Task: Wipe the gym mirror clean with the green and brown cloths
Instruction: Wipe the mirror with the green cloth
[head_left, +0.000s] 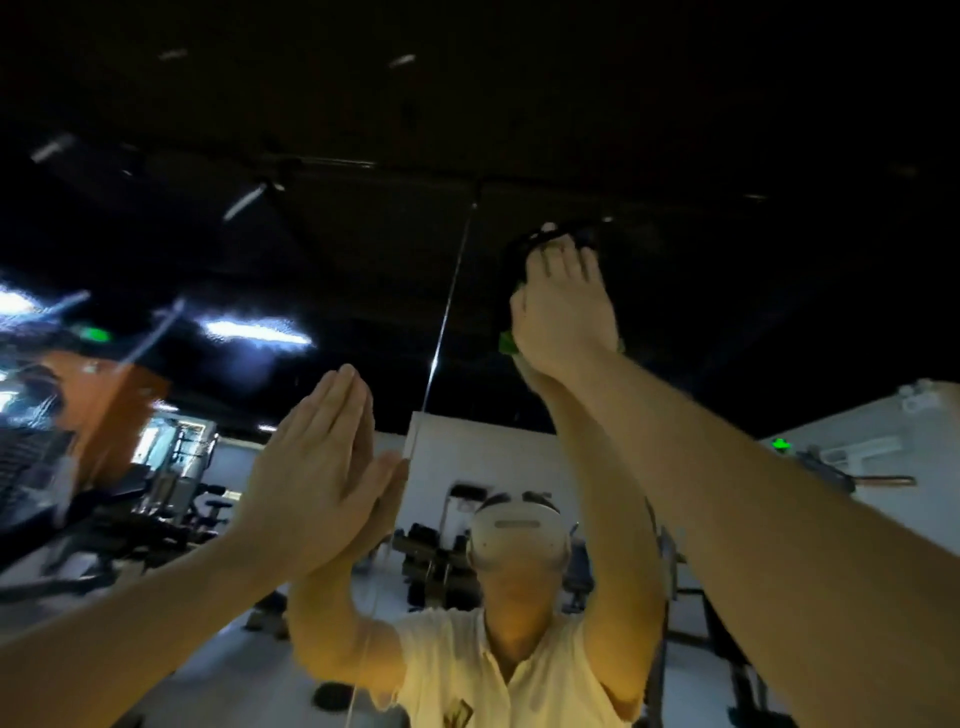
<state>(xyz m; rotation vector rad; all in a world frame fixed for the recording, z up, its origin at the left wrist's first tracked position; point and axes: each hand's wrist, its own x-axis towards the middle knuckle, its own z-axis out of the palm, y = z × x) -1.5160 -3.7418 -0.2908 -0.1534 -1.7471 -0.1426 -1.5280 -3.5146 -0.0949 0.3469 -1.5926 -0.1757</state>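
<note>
High on mirror (727, 234) | green cloth (506, 342) pressed beneath fingers (558, 262) of right hand (566, 317)

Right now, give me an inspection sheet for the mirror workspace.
Surface: mirror, with a vertical panel seam; too dim to judge streaks.
Job's things: green cloth high on the glass under the right hand; brown cloth not made out.
Clutter: nothing seen.
Hands: left hand flat on the glass, fingers straight; right hand presses the green cloth.
Cables: nothing seen.
Surroundings: dim gym in reflection, dark equipment, ceiling lights.
</note>
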